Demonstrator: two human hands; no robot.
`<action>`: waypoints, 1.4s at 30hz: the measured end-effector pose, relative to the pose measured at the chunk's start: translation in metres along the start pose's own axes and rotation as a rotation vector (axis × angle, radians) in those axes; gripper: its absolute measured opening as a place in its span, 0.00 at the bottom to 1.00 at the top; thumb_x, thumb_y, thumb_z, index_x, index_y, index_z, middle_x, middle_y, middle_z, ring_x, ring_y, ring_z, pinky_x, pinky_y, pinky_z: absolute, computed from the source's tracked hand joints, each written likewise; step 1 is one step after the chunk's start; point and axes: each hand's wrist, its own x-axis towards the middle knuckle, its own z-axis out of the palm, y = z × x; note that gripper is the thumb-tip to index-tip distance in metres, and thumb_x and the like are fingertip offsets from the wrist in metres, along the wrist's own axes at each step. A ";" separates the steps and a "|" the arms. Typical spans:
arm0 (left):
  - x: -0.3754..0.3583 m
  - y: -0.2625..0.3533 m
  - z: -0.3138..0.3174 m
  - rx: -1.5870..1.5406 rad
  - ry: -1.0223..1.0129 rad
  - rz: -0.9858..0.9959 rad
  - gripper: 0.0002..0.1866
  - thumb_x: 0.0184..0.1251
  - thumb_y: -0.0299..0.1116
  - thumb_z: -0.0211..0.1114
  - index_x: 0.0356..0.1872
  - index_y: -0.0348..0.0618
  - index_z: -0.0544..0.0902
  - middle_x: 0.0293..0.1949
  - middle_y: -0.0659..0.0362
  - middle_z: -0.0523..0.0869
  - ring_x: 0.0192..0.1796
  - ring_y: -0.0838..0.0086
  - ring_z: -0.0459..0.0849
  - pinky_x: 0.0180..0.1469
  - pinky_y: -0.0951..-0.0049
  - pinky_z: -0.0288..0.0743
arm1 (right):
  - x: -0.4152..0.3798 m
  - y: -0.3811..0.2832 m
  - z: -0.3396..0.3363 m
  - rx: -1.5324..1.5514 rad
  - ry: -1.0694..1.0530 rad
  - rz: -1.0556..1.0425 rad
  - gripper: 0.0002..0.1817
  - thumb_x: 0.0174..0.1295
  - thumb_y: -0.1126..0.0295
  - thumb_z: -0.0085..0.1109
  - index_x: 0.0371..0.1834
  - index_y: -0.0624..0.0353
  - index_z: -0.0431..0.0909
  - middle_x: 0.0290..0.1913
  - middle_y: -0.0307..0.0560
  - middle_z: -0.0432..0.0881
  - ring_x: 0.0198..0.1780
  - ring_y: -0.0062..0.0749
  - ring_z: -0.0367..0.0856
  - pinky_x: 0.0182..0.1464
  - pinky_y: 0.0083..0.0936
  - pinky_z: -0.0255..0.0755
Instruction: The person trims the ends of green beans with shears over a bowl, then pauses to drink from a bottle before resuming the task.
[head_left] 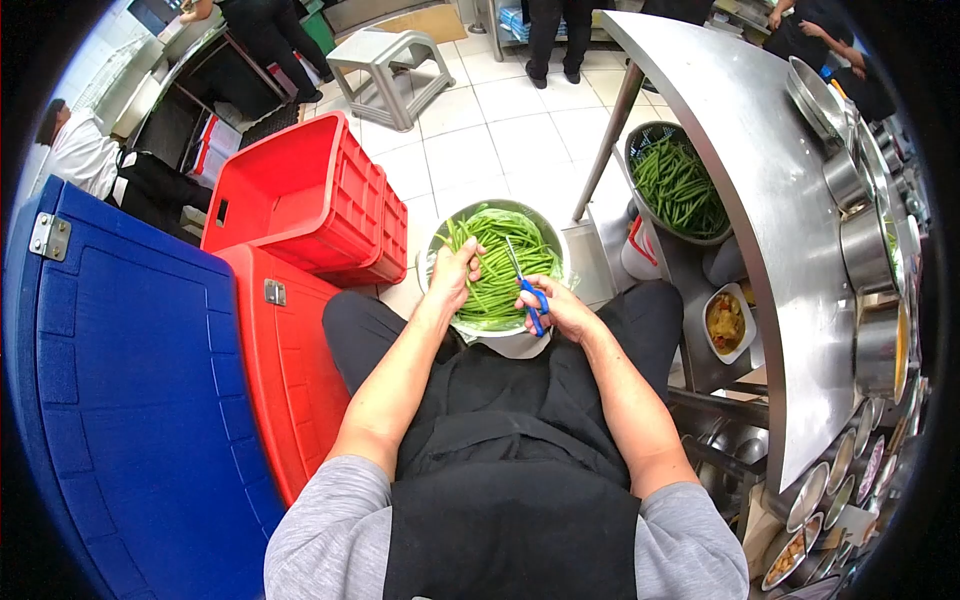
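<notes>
A round metal bowl point(566, 262) stands between my knees, lined with clear plastic and heaped with long green beans point(500, 290). Over its left side my left hand point(455, 274) is closed on a few green beans, whose tips poke out past the fingers. My right hand point(566, 312), at the bowl's right rim, has its fingers in the blue handles of a pair of scissors point(534, 298). The blades point up and away over the beans, close together.
At my left are a blue lidded box point(140, 370), a red lidded box point(285, 360) and red crates point(290, 190). A steel table point(740, 150) curves along my right, with a basket of green beans point(680, 185) below. A grey stool point(390, 75) and several people are ahead.
</notes>
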 end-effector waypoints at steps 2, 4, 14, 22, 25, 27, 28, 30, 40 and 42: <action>0.000 -0.006 0.005 -0.297 0.117 -0.037 0.04 0.76 0.29 0.58 0.44 0.42 0.75 0.33 0.61 0.79 0.25 0.82 0.70 0.22 0.84 0.66 | 0.000 0.001 0.001 0.005 -0.017 0.006 0.32 0.63 0.54 0.68 0.65 0.55 0.66 0.43 0.43 0.80 0.29 0.28 0.82 0.31 0.24 0.79; 0.001 -0.011 0.005 -0.366 0.139 -0.051 0.04 0.76 0.29 0.57 0.44 0.42 0.74 0.33 0.59 0.79 0.27 0.81 0.71 0.23 0.81 0.67 | 0.000 0.003 0.002 0.010 -0.032 0.010 0.34 0.61 0.53 0.69 0.65 0.56 0.66 0.44 0.43 0.80 0.29 0.28 0.82 0.31 0.25 0.80; 0.004 -0.010 0.013 -0.386 0.286 0.065 0.03 0.76 0.28 0.55 0.42 0.42 0.73 0.35 0.58 0.77 0.28 0.80 0.70 0.23 0.80 0.66 | -0.002 -0.001 0.004 0.092 -0.058 -0.024 0.30 0.63 0.53 0.67 0.63 0.54 0.67 0.42 0.41 0.80 0.29 0.27 0.82 0.31 0.24 0.79; -0.003 -0.009 0.018 -0.394 0.274 0.045 0.04 0.76 0.29 0.56 0.42 0.41 0.73 0.35 0.59 0.77 0.27 0.80 0.70 0.22 0.80 0.65 | -0.001 -0.003 0.007 0.071 -0.032 -0.018 0.31 0.63 0.57 0.69 0.64 0.55 0.66 0.42 0.40 0.80 0.29 0.24 0.80 0.32 0.22 0.79; -0.002 -0.012 0.016 -0.388 0.264 0.053 0.03 0.76 0.29 0.56 0.42 0.41 0.73 0.35 0.59 0.77 0.27 0.81 0.70 0.22 0.80 0.65 | -0.001 -0.001 0.007 0.052 -0.016 -0.027 0.30 0.63 0.61 0.69 0.64 0.57 0.67 0.40 0.39 0.80 0.28 0.23 0.80 0.31 0.22 0.78; -0.001 -0.012 0.014 -0.374 0.276 0.061 0.03 0.76 0.29 0.56 0.42 0.42 0.73 0.34 0.59 0.78 0.26 0.81 0.69 0.22 0.81 0.65 | 0.001 0.004 0.006 0.007 0.008 -0.035 0.29 0.63 0.64 0.68 0.64 0.58 0.67 0.38 0.38 0.80 0.27 0.22 0.79 0.30 0.21 0.77; 0.000 -0.011 0.013 -0.374 0.274 0.065 0.03 0.76 0.29 0.56 0.42 0.42 0.73 0.34 0.59 0.78 0.26 0.81 0.69 0.22 0.81 0.65 | 0.004 0.005 0.005 0.006 0.007 -0.039 0.29 0.63 0.64 0.68 0.64 0.58 0.67 0.38 0.38 0.80 0.27 0.22 0.79 0.30 0.21 0.77; 0.000 -0.011 0.010 -0.348 0.323 0.031 0.03 0.76 0.30 0.56 0.42 0.43 0.73 0.33 0.59 0.78 0.26 0.80 0.69 0.22 0.81 0.65 | 0.005 0.007 0.002 -0.033 0.017 0.002 0.28 0.64 0.63 0.68 0.64 0.55 0.68 0.38 0.37 0.80 0.26 0.22 0.80 0.27 0.20 0.75; 0.030 0.007 0.071 -0.608 0.203 -0.274 0.07 0.75 0.37 0.60 0.42 0.46 0.76 0.27 0.65 0.74 0.28 0.78 0.70 0.28 0.77 0.67 | 0.011 0.009 0.003 -0.202 0.174 0.010 0.35 0.63 0.65 0.69 0.68 0.68 0.62 0.30 0.41 0.76 0.22 0.23 0.78 0.22 0.23 0.74; 0.052 0.007 0.109 -0.565 0.107 -0.279 0.06 0.74 0.35 0.60 0.41 0.46 0.75 0.27 0.64 0.74 0.28 0.77 0.70 0.29 0.75 0.67 | 0.010 0.007 0.006 -0.187 0.147 -0.001 0.35 0.63 0.65 0.69 0.67 0.68 0.63 0.29 0.42 0.76 0.22 0.23 0.77 0.22 0.23 0.73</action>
